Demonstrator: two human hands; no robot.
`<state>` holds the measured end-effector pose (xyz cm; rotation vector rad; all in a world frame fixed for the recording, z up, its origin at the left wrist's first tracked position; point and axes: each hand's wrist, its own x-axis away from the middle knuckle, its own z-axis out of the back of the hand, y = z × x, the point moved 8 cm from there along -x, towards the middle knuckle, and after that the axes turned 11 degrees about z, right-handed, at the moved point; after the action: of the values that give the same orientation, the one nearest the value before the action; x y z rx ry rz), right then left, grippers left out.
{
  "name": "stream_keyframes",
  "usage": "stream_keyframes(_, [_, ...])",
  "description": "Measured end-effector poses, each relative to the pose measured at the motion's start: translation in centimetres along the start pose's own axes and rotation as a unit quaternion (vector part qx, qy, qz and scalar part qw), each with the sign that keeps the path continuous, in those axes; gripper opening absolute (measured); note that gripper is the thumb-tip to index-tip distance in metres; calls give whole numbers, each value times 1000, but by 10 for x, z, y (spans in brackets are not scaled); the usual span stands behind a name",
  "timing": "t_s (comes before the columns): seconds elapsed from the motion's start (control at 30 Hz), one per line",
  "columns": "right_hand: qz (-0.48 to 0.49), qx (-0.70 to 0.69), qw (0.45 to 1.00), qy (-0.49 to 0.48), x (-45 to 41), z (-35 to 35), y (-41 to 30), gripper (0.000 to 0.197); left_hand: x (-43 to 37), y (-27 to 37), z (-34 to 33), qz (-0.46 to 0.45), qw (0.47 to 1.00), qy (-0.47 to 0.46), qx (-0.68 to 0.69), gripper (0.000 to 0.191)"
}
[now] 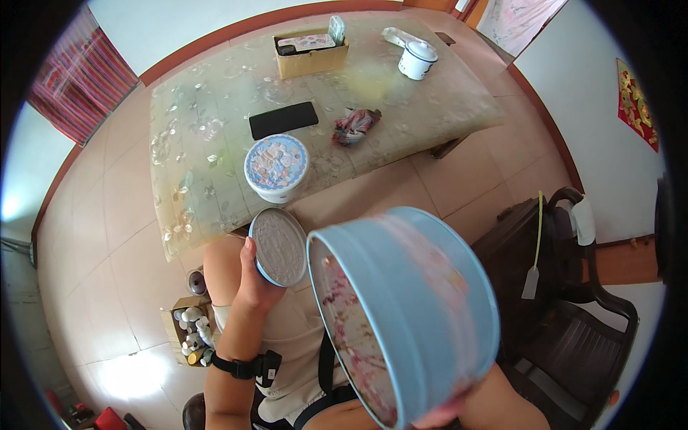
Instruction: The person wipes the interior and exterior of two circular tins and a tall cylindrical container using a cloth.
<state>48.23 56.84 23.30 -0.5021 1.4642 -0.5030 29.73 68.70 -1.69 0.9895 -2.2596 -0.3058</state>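
In my left hand (259, 287) is a small round metal lid (279, 247), held by its edge with its grey embossed inner side turned up and a blue rim. My right hand (443, 413), mostly hidden, grips a large light-blue round tin (414, 301) from below. The tin is tipped on its side over my lap, with a pale band around its wall. Pink and brown marks cover its round end on the left; whether that is the inside or the base I cannot tell. On the near table edge stands a white round tin (277, 169) with a blue-rimmed picture lid.
A glass-like patterned cover lies on the table (215, 188). On it are a black phone (284, 120), a crumpled plaid cloth (356, 127), a cardboard box (313, 63) and a white enamel mug (417, 60). A box of bottles (191, 333) sits at lower left; a dark wooden chair (575, 328) stands right.
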Motion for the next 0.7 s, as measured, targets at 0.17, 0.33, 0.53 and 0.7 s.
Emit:
stream_keyframes(0.17, [50, 1, 999, -18, -5, 6, -1, 63, -10, 2, -22, 9, 995, -96, -23, 81])
stream_keyframes(0.33, [74, 1, 997, -24, -6, 4, 5, 62, -12, 2, -6, 2, 999, -47, 1, 80])
stream_keyframes(0.53, [19, 49, 996, 68, 6, 2, 31, 63, 4, 16, -11, -38, 998, -21, -41, 86])
stream_keyframes(0.7, [-76, 82, 989, 100, 12, -4, 63, 64, 24, 25, -26, -64, 988, -101, -95, 87])
